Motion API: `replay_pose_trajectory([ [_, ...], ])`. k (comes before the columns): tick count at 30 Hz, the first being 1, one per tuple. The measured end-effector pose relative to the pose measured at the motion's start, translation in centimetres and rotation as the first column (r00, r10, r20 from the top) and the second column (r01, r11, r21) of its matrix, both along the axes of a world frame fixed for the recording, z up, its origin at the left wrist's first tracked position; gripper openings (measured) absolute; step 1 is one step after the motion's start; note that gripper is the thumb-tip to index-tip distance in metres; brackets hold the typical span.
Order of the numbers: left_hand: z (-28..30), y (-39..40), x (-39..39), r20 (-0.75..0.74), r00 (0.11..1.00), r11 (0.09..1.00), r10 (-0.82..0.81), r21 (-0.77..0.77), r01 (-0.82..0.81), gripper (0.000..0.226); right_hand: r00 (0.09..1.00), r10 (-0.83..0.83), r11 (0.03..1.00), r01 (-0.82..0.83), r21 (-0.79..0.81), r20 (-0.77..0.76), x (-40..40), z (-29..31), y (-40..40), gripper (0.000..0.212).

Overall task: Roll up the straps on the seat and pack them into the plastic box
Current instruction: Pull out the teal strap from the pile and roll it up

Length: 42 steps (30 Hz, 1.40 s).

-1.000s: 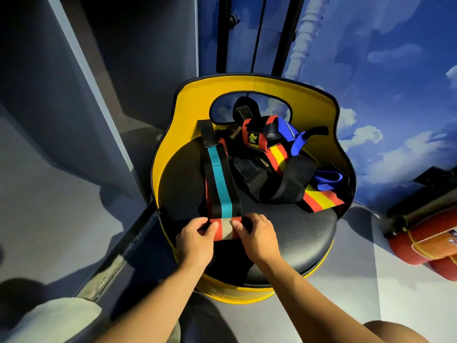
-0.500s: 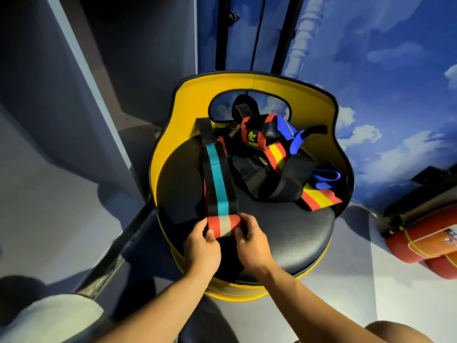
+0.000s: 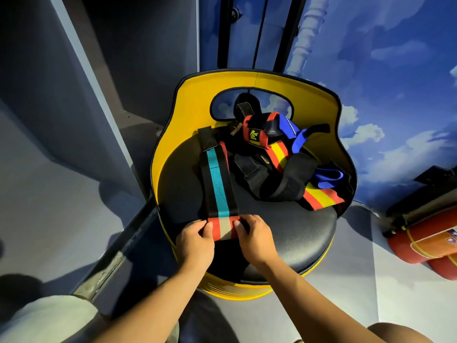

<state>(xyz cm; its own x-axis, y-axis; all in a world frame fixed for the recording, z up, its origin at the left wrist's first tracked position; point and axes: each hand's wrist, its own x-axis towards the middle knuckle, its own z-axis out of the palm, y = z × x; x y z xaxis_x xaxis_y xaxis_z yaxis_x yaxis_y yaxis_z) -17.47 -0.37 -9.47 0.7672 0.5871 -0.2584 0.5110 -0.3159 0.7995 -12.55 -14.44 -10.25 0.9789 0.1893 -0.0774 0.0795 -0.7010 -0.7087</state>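
Strap (image 3: 217, 184) lengthwise on seat (image 3: 284, 226) — both hands pinch near rolled end

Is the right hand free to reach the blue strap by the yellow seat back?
Probably not yet: the right hand pinches the red-and-beige strap end. Nothing blocks the way to the blue strap.

We see our two forearms bare from elbow to wrist, no sleeves, watch or rings on our left hand (image 3: 195, 246) or right hand (image 3: 257, 241). At seven o'clock, pale grey-green cloth (image 3: 47, 320) covers our left knee.
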Motion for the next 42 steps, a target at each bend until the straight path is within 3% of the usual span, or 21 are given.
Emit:
replay_pose_trajectory([
  [4, 0.1, 0.1, 0.9, 0.04, 0.997, 0.995, 0.065, -0.072, -0.062, 0.03, 0.991, -0.133, 0.973, 0.136, 0.185, -0.028, 0.2, 0.1, 0.6, 0.023],
  [11, -0.7, -0.1, 0.3, 0.039, 0.999, 0.973, 0.034, -0.231, -0.024, 0.038, 0.989, -0.101, 0.967, 0.124, 0.223, -0.109, -0.7, -0.2, 0.7, 0.021],
  [13, -0.6, -0.2, -0.1, 0.032, 0.999, 0.974, -0.037, -0.225, 0.043, 0.047, 0.984, -0.03, 0.97, 0.072, 0.233, -0.178, -1.0, 0.1, 0.3, 0.034],
  [16, -0.5, -0.3, -0.5, 0.004, 0.996, 0.974, -0.086, -0.209, 0.085, 0.054, 0.987, 0.053, 0.987, -0.029, 0.157, -0.152, -1.5, 0.3, -0.6, 0.048],
  [19, -0.5, 0.0, -1.2, -0.004, 0.995, 0.977, -0.103, -0.186, 0.1, 0.049, 0.989, 0.077, 0.993, -0.065, 0.101, -0.123, -2.1, 0.6, -1.1, 0.049],
  [24, -0.2, 0.5, -1.5, -0.023, 0.984, 0.984, -0.177, -0.015, 0.177, 0.036, 0.991, 0.126, 0.992, -0.124, 0.03, -0.05, -1.5, 1.0, -1.8, 0.038],
  [29, 0.1, 0.7, -0.3, -0.005, 0.992, 0.989, -0.13, 0.072, 0.13, 0.032, 0.995, 0.093, 0.994, -0.096, -0.06, -0.036, 0.0, 0.4, -1.3, 0.042],
  [36, 0.2, 0.6, 2.1, 0.06, 0.998, 0.999, -0.01, -0.04, 0.012, 0.033, 0.998, -0.066, 0.99, 0.062, 0.127, 0.025, 1.4, 0.3, 0.3, 0.036],
  [42, 0.2, -0.3, 1.6, 0.023, 0.996, 0.986, -0.081, -0.148, 0.083, 0.043, 0.996, -0.089, 0.979, 0.09, 0.181, -0.017, 1.1, 0.4, 0.5, 0.029],
])
